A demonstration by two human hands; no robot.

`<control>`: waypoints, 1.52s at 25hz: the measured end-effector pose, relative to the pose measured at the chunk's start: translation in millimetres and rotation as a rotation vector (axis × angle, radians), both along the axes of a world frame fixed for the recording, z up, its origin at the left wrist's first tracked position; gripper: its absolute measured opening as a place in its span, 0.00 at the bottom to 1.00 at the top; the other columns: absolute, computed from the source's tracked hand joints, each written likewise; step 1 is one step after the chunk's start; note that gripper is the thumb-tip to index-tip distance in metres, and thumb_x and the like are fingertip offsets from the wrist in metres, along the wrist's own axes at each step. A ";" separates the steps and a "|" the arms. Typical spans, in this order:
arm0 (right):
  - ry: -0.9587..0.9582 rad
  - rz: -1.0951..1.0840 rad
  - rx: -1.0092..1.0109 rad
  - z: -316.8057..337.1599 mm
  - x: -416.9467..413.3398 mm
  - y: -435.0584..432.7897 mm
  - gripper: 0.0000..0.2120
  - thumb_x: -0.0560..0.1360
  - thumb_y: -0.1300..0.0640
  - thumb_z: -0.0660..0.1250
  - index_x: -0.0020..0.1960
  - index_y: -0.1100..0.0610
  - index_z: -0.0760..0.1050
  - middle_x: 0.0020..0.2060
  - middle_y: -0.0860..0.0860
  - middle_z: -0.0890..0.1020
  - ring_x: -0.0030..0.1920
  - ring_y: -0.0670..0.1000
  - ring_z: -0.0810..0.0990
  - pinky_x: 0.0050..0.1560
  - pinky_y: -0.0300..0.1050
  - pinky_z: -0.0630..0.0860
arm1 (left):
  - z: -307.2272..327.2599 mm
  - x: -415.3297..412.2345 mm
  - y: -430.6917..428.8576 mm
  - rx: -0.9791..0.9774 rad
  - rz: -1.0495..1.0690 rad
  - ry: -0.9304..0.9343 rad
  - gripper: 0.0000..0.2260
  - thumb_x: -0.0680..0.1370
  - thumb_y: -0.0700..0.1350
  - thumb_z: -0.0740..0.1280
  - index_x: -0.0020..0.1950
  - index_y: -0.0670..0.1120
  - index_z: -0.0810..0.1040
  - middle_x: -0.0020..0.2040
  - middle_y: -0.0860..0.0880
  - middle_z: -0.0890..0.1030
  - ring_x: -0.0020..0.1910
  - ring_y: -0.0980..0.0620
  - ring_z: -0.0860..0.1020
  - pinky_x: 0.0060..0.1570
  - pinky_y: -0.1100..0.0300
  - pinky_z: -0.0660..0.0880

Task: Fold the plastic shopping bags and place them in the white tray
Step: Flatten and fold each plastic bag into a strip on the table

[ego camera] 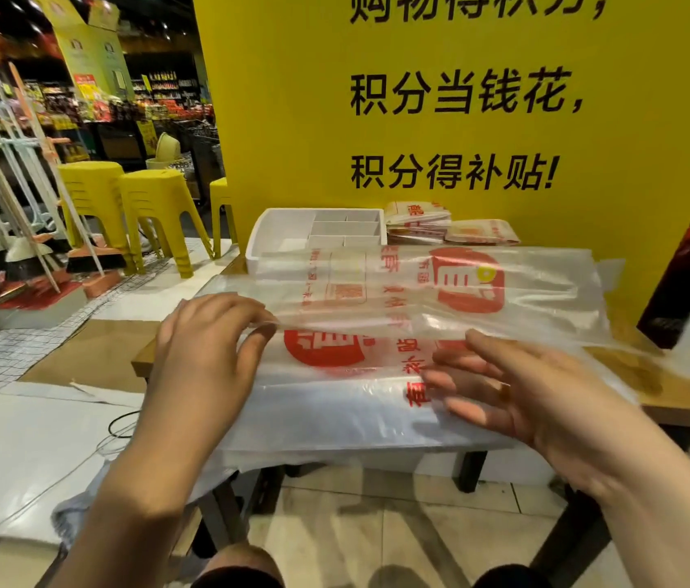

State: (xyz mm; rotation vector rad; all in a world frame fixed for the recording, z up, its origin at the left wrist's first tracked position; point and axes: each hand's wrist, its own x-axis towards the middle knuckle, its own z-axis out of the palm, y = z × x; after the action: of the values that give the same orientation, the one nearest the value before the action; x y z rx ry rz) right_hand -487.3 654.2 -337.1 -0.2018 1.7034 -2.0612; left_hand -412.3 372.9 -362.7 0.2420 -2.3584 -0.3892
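Here, left fingers (pixel 245 305) pinch the red-printed bag (pixel 547 290), right fingers (pixel 462 407) straight against it, before sign (pixel 292 120) "积分当钱花".

Ahead of me stands a yellow sign (pixel 284 120) with black characters; yellow stools (pixel 152 193) and brooms (pixel 16 252) are at my left.

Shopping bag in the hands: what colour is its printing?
Mostly red print on the clear bag, head view.
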 end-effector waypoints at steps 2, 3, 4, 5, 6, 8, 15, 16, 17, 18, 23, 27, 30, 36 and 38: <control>0.168 0.048 0.295 0.0 6.9 15.4 0.17 0.75 0.46 0.69 0.58 0.56 0.81 0.47 0.51 0.87 0.48 0.51 0.86 0.41 0.46 0.84 | 0.4 11.3 -7.5 -0.065 0.052 -0.081 0.07 0.77 0.44 0.71 0.49 0.57 0.80 0.54 0.58 0.79 0.60 0.52 0.70 0.66 0.44 0.62; 0.311 0.013 0.501 -1.7 7.1 23.3 0.15 0.73 0.43 0.70 0.55 0.51 0.82 0.44 0.46 0.87 0.44 0.48 0.86 0.39 0.46 0.82 | 0.0 15.1 -9.0 -0.111 0.037 -0.134 0.10 0.75 0.43 0.73 0.50 0.57 0.80 0.55 0.57 0.79 0.61 0.52 0.70 0.65 0.45 0.62; 0.467 -0.057 0.692 -4.3 5.8 30.2 0.13 0.72 0.41 0.71 0.51 0.48 0.82 0.40 0.42 0.86 0.41 0.45 0.84 0.40 0.46 0.80 | -0.8 16.4 -8.5 -0.158 -0.016 -0.185 0.12 0.73 0.43 0.74 0.51 0.58 0.81 0.57 0.57 0.79 0.61 0.52 0.71 0.65 0.45 0.63; 0.628 -0.137 0.845 -7.1 4.4 35.7 0.10 0.71 0.41 0.72 0.47 0.46 0.81 0.37 0.40 0.84 0.39 0.43 0.82 0.40 0.45 0.78 | -1.8 15.2 -7.1 -0.185 -0.099 -0.225 0.14 0.73 0.43 0.75 0.53 0.59 0.81 0.58 0.57 0.79 0.62 0.51 0.72 0.64 0.45 0.66; 0.786 -0.218 0.971 -9.8 1.9 38.1 0.08 0.71 0.43 0.74 0.44 0.45 0.79 0.35 0.41 0.82 0.39 0.42 0.80 0.38 0.44 0.75 | -2.6 12.6 -5.5 -0.190 -0.187 -0.251 0.13 0.74 0.45 0.74 0.55 0.60 0.81 0.58 0.58 0.79 0.61 0.52 0.74 0.62 0.45 0.71; 1.092 -0.347 1.099 -16.6 -2.4 38.9 0.11 0.70 0.48 0.76 0.47 0.43 0.75 0.40 0.41 0.78 0.44 0.45 0.76 0.40 0.46 0.73 | -2.9 5.7 -3.1 -0.197 -0.312 -0.267 0.09 0.78 0.47 0.69 0.55 0.59 0.81 0.56 0.60 0.80 0.58 0.54 0.78 0.57 0.47 0.77; 1.494 0.062 1.129 -42.6 -38.5 52.5 0.20 0.71 0.57 0.75 0.61 0.45 0.81 0.62 0.46 0.81 0.61 0.54 0.81 0.60 0.53 0.74 | 4.6 17.2 -14.7 -0.258 -0.365 -0.349 0.12 0.80 0.58 0.54 0.54 0.59 0.75 0.50 0.61 0.80 0.48 0.59 0.80 0.46 0.54 0.79; 1.460 0.097 1.115 -42.1 -41.5 53.7 0.18 0.73 0.58 0.73 0.61 0.44 0.81 0.61 0.44 0.82 0.60 0.52 0.82 0.59 0.51 0.76 | 5.5 18.9 -15.3 -0.273 -0.350 -0.354 0.12 0.80 0.58 0.54 0.54 0.59 0.75 0.49 0.61 0.80 0.47 0.58 0.80 0.45 0.53 0.79; 1.420 0.124 1.116 -39.4 -42.6 52.8 0.18 0.73 0.57 0.72 0.61 0.43 0.80 0.62 0.42 0.81 0.60 0.50 0.81 0.58 0.49 0.78 | 5.7 18.7 -14.4 -0.292 -0.334 -0.360 0.10 0.80 0.57 0.55 0.54 0.58 0.74 0.49 0.60 0.80 0.48 0.57 0.80 0.46 0.53 0.79; 1.395 0.143 1.120 -36.7 -44.1 51.1 0.17 0.75 0.53 0.70 0.63 0.42 0.79 0.63 0.40 0.80 0.61 0.48 0.80 0.58 0.48 0.79 | 5.3 17.4 -11.8 -0.304 -0.329 -0.370 0.09 0.80 0.55 0.57 0.55 0.58 0.75 0.50 0.60 0.80 0.50 0.57 0.79 0.48 0.53 0.79; 1.249 0.314 1.138 -14.0 -47.2 48.8 0.25 0.76 0.32 0.50 0.61 0.41 0.77 0.59 0.35 0.78 0.59 0.40 0.77 0.59 0.43 0.76 | 13.1 4.2 -3.1 -0.155 -0.417 -0.469 0.14 0.79 0.61 0.58 0.56 0.59 0.79 0.55 0.62 0.78 0.56 0.63 0.75 0.57 0.57 0.76; 1.178 0.348 1.223 8.4 -62.5 47.3 0.25 0.73 0.31 0.52 0.52 0.45 0.79 0.49 0.40 0.80 0.49 0.41 0.77 0.52 0.44 0.74 | 33.5 -12.6 -14.0 -0.041 -0.393 -0.618 0.12 0.78 0.61 0.62 0.52 0.59 0.82 0.51 0.62 0.81 0.52 0.64 0.76 0.55 0.61 0.74; 1.116 0.415 1.269 19.5 -74.5 44.8 0.12 0.75 0.37 0.63 0.45 0.43 0.80 0.44 0.39 0.79 0.45 0.41 0.76 0.48 0.41 0.73 | 47.1 -24.9 -24.4 0.019 -0.400 -0.752 0.05 0.78 0.58 0.67 0.49 0.62 0.82 0.50 0.63 0.82 0.50 0.65 0.78 0.52 0.65 0.73; 0.862 0.405 1.216 38.0 -87.1 64.1 0.11 0.65 0.34 0.70 0.43 0.37 0.78 0.37 0.39 0.83 0.40 0.41 0.81 0.49 0.48 0.77 | 43.0 -32.8 -41.7 -0.009 -0.291 -0.710 0.10 0.74 0.57 0.74 0.54 0.59 0.82 0.50 0.56 0.83 0.49 0.56 0.79 0.54 0.52 0.77; 0.846 0.393 1.207 42.5 -90.4 74.8 0.08 0.66 0.35 0.68 0.43 0.35 0.78 0.38 0.39 0.84 0.41 0.40 0.81 0.51 0.48 0.78 | 36.8 -29.5 -42.9 0.027 -0.293 -0.641 0.10 0.74 0.57 0.74 0.53 0.60 0.81 0.48 0.56 0.82 0.48 0.58 0.78 0.52 0.55 0.76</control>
State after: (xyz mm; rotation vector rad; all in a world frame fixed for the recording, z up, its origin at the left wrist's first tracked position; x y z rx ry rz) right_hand -577.6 729.0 -294.5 -0.9606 2.7494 -0.3969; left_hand -441.9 330.0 -325.9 0.0276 -3.0359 -0.5436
